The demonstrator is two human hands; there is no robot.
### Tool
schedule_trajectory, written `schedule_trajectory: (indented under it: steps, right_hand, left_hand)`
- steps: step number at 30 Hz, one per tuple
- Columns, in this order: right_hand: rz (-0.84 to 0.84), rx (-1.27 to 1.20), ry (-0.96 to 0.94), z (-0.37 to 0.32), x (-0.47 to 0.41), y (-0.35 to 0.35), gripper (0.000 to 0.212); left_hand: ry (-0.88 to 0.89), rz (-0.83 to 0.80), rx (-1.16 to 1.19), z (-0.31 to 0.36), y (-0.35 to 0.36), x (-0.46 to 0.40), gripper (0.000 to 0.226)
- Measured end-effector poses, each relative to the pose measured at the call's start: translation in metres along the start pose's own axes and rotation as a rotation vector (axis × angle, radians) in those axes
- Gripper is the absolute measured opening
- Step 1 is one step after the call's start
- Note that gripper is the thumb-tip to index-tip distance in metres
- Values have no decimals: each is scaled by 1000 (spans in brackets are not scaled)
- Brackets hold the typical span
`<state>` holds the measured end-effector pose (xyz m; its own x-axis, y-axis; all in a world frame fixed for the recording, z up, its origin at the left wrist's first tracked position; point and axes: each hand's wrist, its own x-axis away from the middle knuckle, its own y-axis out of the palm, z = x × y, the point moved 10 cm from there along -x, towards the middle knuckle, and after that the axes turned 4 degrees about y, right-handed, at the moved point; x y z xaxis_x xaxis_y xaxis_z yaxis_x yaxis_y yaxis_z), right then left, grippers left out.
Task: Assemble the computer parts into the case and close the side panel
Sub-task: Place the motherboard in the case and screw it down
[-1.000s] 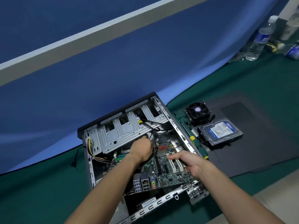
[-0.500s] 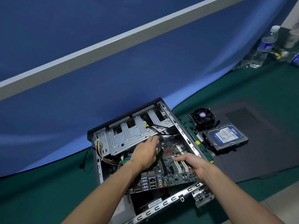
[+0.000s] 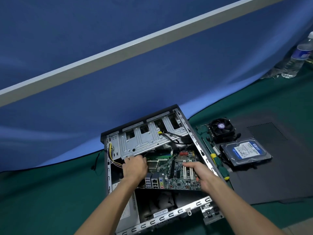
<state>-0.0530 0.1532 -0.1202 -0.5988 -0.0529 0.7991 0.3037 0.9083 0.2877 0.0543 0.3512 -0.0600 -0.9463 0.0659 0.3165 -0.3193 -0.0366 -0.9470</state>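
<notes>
Two bare hands work inside the open black-and-silver metal computer case [image 3: 108,167], which lies on its side on the green cloth-covered counter [image 3: 42,192]. Both hands hold the green rectangular motherboard [image 3: 171,173], which sits tilted in the case opening, its silver rear ports facing six o'clock. The left hand [image 3: 135,167] grips the board's nine o'clock edge, fingers curled over it just below the silver perforated drive cage [image 3: 144,141]. The right hand [image 3: 201,173] clasps the board's three o'clock edge, thumb lying across the white expansion slots, with the other fingers underneath and hidden from me. The hands are apart, one at each end of the board.

Yellow and black wires [image 3: 111,153] hang at the case's nine o'clock wall. At three o'clock of the case, just beside its rim, lies a green-and-yellow-handled screwdriver [image 3: 218,162]. Past it, on the flat black side panel [image 3: 279,175], rest a black square cooler fan [image 3: 221,128] at about two o'clock and a silver hard drive with a blue-and-white label [image 3: 245,152] touching or nearly touching the fan's near side. A clear plastic water bottle [image 3: 296,58] stands well apart at the far two o'clock corner, against the blue fabric backdrop [image 3: 152,73].
</notes>
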Motion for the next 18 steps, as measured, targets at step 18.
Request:
schedule_trajectory:
  steps: [18]
  right_hand:
    - [95, 141, -14, -21, -3, 2, 22]
  left_hand:
    - [-245, -169, 49, -23, 4, 4, 26]
